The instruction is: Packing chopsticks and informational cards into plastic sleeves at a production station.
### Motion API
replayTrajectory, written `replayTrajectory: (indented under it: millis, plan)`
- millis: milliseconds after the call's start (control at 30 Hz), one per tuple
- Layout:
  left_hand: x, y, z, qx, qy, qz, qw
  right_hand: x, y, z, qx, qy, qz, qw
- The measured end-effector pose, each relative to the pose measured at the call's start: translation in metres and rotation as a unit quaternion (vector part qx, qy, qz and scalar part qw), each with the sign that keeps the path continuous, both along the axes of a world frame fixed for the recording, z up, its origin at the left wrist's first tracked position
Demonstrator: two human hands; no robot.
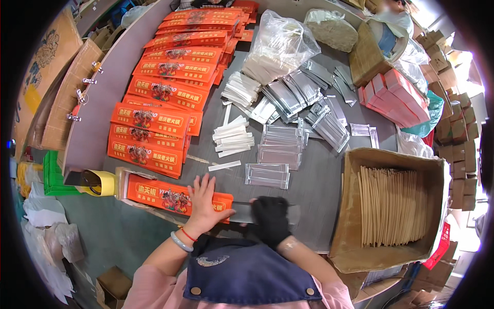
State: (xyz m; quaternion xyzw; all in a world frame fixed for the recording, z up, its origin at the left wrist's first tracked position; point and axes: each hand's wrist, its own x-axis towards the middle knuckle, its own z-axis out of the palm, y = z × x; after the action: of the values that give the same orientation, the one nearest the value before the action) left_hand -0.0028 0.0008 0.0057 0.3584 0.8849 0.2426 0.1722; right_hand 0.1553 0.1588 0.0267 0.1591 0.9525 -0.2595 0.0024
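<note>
While the left hand (204, 202) lies spread and ungripping on an orange packet (163, 196) at the surface's (316, 203) near edge, the gloved right hand (271, 219) is curled rightward of it, grasp indeterminable.

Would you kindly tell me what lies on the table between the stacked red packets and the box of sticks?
In the head view, white strips lie nearer the stacked red packets, and flat see-through packets lie nearer the box.

packet (167, 198): orange-red | glove (271, 219): black | apron (247, 275): navy | crate (53, 176): green
</note>
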Motion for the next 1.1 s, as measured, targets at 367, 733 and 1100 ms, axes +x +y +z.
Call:
replayTrajectory:
  millis: [367, 733, 1100]
  plan:
    - [-0.081, 0.047, -0.018, 0.062, 0.095, -0.070, 0.991, 0.208, 0.157, -0.017, 0.233, -0.163, -0.532, 0.797]
    - [-0.018, 0.111, -0.007, 0.085, 0.101, -0.190, 0.973, 0.214, 0.162, -0.037, 0.328, -0.299, -0.452, 0.774]
    - [-0.006, 0.077, 0.023, -0.020, -0.039, -0.325, 0.945, 0.213, 0.162, -0.036, 0.296, -0.300, -0.444, 0.791]
